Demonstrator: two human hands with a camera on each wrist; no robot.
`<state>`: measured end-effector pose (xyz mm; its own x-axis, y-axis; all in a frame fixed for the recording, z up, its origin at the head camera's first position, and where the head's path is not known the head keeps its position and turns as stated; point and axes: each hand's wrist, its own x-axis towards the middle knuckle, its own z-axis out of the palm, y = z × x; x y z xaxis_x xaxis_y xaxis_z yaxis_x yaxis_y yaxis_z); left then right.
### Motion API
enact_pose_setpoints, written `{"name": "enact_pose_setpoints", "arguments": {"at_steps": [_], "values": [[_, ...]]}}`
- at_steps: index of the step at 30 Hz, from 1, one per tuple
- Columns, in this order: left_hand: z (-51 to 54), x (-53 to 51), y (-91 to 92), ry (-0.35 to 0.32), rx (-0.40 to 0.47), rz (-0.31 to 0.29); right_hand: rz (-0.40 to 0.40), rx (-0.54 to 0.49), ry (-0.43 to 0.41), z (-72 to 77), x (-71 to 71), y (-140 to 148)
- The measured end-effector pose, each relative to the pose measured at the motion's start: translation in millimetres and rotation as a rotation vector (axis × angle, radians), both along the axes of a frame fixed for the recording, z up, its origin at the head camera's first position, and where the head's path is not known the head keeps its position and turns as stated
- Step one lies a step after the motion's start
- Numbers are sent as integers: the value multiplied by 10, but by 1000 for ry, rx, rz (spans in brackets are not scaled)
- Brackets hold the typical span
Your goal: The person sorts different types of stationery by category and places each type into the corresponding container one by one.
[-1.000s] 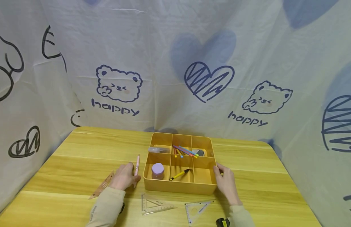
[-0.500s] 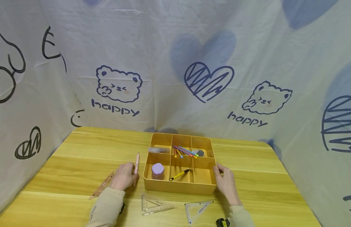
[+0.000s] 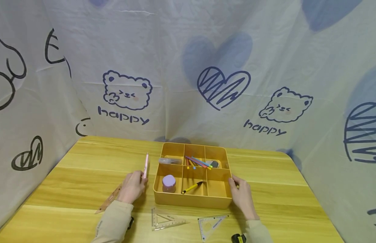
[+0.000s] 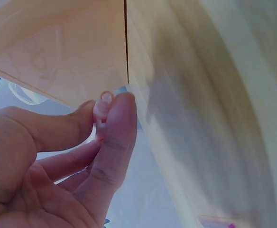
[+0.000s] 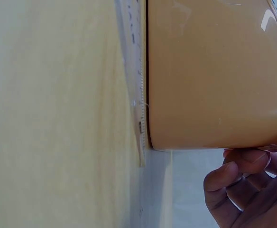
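My left hand (image 3: 132,186) pinches a slim pink pen (image 3: 146,165) between thumb and fingers, left of the yellow compartment box (image 3: 192,200). In the left wrist view the pen's end (image 4: 102,108) shows between the fingertips, above the table. My right hand (image 3: 242,194) holds the box's right wall near its front corner, fingers curled against it in the right wrist view. Inside the box are a purple-lidded jar (image 3: 169,182), a yellow-and-black pen (image 3: 192,187), several coloured pencils (image 3: 198,162), a clear tube-like item (image 3: 170,161) and a dark grey item (image 3: 214,164).
Two clear set squares, one (image 3: 166,221) at left and one (image 3: 210,225) at right, lie before the box. An orange-tinted ruler-like piece (image 3: 108,199) lies partly behind the left forearm. A black-and-yellow object (image 3: 238,238) sits by the right sleeve. A printed cloth (image 3: 175,128) hangs behind the table.
My left hand has moved slightly away from me with the pink pen, which now sits farther up and is raised from the table. The right hand and box have stayed put.
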<state>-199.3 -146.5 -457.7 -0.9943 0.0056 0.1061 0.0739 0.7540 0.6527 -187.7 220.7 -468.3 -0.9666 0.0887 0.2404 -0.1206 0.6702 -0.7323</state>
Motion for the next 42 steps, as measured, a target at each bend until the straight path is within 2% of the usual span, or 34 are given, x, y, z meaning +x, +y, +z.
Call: {"name": "enact_pose_setpoints", "arguments": {"at_steps": [5,11,17,23,31,38,42], "values": [[2,6,-2,76,2,2,-3,0,-3,-1,0,-1],[5,3,5,128,22,12,-4,-1,-10,2,4,1],[-3,-19,26,236,26,45,-1,1,3,-1,1,0],[-13,-57,42,346,62,69,1,-1,5,0,4,-1],[12,-85,65,452,106,89,-1,-4,-1,2,2,-2],[38,-82,72,495,169,77,-4,-16,-11,15,5,-4],[46,-84,81,559,223,78,-4,-15,-12,18,7,-4]]}}
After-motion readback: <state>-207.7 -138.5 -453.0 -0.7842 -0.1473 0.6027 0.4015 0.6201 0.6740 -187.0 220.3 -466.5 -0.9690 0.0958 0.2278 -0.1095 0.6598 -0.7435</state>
